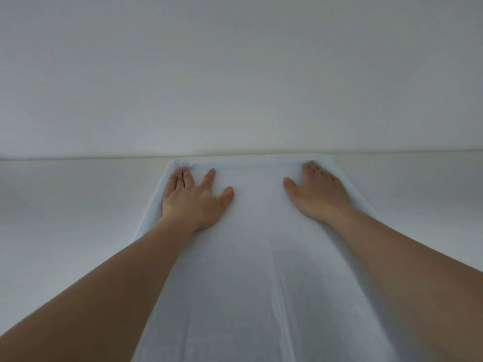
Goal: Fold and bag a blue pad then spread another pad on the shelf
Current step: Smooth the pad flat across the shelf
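- Pad (pixel 256 257): pale blue, laid out lengthwise on the white shelf (pixel 65 205), running from the near bottom edge of the head view up to the back wall (pixel 235 74).
- Far edge of the pad: slightly rolled or bunched into a low ridge, lying just in front of the line where shelf meets wall.
- Pad surface: faint lengthwise creases run down its near half; the far half, between the hands, looks smooth.
- Left hand (pixel 194 198): palm down on the pad near the far left corner. Fingers straight and spread, thumb out toward the pad's centre. Fingertips reach almost to the rolled far edge. The hand lies flat and holds nothing.
- Right hand (pixel 317 190): palm down on the pad near the far right corner. Fingers straight and close together, thumb out toward the centre. Fingertips touch the rolled edge. Also flat, nothing gripped.
- Relation of pad to hands: the pad lies under both palms; neither hand curls round any part of it. A bare strip of pad separates the two thumbs.
- Both forearms extend over the pad's long side edges, the left crossing the left edge, the right covering the right edge.
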A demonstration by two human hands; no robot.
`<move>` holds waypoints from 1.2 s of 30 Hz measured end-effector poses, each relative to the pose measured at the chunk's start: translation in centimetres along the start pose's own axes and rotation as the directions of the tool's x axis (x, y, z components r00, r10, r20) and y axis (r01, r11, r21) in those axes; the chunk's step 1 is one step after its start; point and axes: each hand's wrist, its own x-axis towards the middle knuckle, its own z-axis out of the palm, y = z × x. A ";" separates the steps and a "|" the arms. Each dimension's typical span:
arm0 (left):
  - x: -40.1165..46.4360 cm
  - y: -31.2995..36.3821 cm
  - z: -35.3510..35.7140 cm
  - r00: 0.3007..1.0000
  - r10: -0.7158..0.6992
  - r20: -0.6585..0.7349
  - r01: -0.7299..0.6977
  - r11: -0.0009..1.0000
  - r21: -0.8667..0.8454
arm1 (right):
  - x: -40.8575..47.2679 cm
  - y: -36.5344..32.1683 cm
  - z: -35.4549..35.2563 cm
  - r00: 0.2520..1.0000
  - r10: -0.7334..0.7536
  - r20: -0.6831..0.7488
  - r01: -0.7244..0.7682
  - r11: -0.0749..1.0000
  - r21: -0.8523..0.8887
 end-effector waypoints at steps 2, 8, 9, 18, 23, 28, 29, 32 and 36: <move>0.0 -0.1 0.0 1.000 0.000 -0.001 0.000 1.000 0.000 | -0.7 0.0 -0.7 0.996 -0.032 0.080 0.032 0.999 0.005; -0.1 -0.3 0.1 1.000 0.008 -0.009 -0.008 1.000 0.007 | -8.4 0.9 -0.9 0.989 -0.060 0.134 0.063 0.998 -0.021; -0.1 -0.3 0.0 1.000 0.012 -0.023 -0.012 1.000 0.000 | -9.5 1.1 -0.9 0.988 -0.069 0.137 0.072 0.997 -0.022; -4.3 -1.5 0.2 0.951 0.215 -0.222 -0.263 0.941 -0.214 | -10.4 2.0 -0.1 0.995 -0.088 0.040 0.090 0.995 -0.034; -9.6 -2.0 -0.4 0.907 0.369 -0.201 -0.371 0.928 0.029 | -10.6 2.2 -0.6 0.989 -0.120 -0.091 0.133 0.979 0.152; -14.7 -2.0 -2.5 0.972 0.211 -0.105 -0.193 0.969 0.156 | -13.0 1.3 -2.1 0.941 -0.069 -0.330 0.161 0.953 0.258; -15.5 -1.9 -2.5 0.986 0.152 -0.073 -0.142 0.982 0.127 | -13.7 1.0 -2.2 0.966 -0.043 -0.256 0.114 0.956 0.270; -17.3 -1.2 -1.6 0.995 0.071 -0.067 -0.073 0.997 -0.031 | -16.3 -0.4 -1.8 1.000 -0.006 -0.028 0.012 0.975 0.221; -19.9 0.8 -0.2 0.999 -0.035 0.009 0.036 0.996 -0.078 | -19.7 -2.8 -2.0 0.982 -0.007 0.190 -0.032 0.979 0.201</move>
